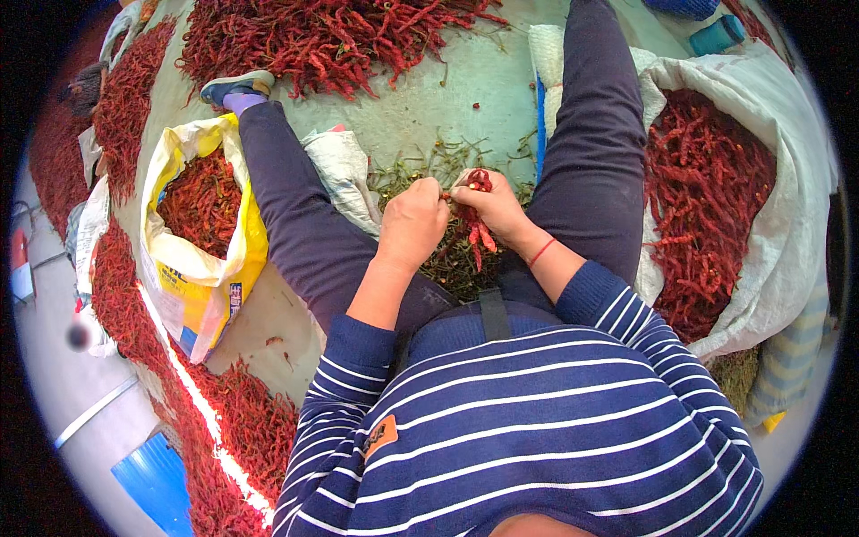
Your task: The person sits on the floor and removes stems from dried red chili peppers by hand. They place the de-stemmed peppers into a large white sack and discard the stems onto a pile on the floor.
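Note:
My right hand (498,205), with a red cord at the wrist, grips a small bunch of dried red chilies (480,235); their wrinkled pods hang below the fingers. Close beside it, my left hand (417,218) is closed at the end of one chili, its fingertips nearly touching the right thumb. My left fingers hide most of what they pinch. Under both hands, between my legs, lies a heap of greenish chili stems (443,160).
A yellow and white sack (251,231) of chilies stands at my left leg. At my right is a large white woven sack (772,221) holding darker chilies. A big chili pile (322,40) lies ahead, and another pile (248,416) stretches along the left. A white cloth sack (342,174) touches my left leg.

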The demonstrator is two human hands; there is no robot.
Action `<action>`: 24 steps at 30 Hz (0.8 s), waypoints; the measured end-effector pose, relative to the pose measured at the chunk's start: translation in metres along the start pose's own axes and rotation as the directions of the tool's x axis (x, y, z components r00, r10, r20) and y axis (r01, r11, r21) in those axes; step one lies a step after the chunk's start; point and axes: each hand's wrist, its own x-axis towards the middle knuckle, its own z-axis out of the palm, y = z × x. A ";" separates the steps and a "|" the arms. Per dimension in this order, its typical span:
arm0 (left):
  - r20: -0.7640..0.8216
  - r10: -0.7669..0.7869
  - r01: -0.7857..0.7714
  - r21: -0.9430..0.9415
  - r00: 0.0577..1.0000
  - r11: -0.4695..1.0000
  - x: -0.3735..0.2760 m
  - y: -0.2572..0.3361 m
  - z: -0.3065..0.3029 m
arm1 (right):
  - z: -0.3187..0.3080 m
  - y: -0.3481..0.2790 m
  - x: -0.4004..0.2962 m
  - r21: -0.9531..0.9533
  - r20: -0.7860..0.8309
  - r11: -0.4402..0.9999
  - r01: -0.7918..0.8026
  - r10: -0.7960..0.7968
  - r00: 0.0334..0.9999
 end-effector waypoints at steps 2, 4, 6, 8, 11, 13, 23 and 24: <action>0.007 -0.003 0.003 0.019 1.000 1.000 -0.001 0.002 -0.004 | 0.000 0.002 0.001 0.029 0.016 1.000 0.001 -0.001 1.000; 0.017 -0.021 0.021 0.012 1.000 1.000 -0.003 0.002 -0.004 | 0.000 0.001 0.001 0.016 0.014 1.000 0.000 0.000 1.000; 0.037 -0.049 0.049 -0.013 0.998 0.999 -0.005 -0.001 -0.004 | 0.000 -0.001 0.001 -0.038 -0.002 0.999 -0.002 0.002 1.000; 0.050 -0.066 0.067 -0.020 0.997 0.998 -0.007 -0.002 0.000 | -0.002 -0.001 0.000 -0.085 0.003 0.996 -0.035 0.035 0.999; 0.022 -0.078 0.078 0.003 0.997 0.997 -0.011 -0.012 0.007 | 0.004 -0.009 -0.003 0.032 0.115 0.995 -0.092 0.088 0.989; -0.039 -0.081 0.081 0.015 0.996 0.997 -0.007 -0.032 0.010 | 0.005 -0.012 -0.003 0.090 0.138 0.989 -0.118 0.105 0.985; -0.073 -0.776 0.103 -0.979 0.627 0.175 0.040 -0.182 -0.114 | 0.007 0.002 0.003 -0.203 0.023 0.973 -0.110 0.117 0.993; -0.108 -0.732 0.273 -0.883 0.673 0.381 0.061 -0.168 -0.095 | 0.006 0.005 0.003 -0.244 0.012 0.965 -0.100 0.106 0.994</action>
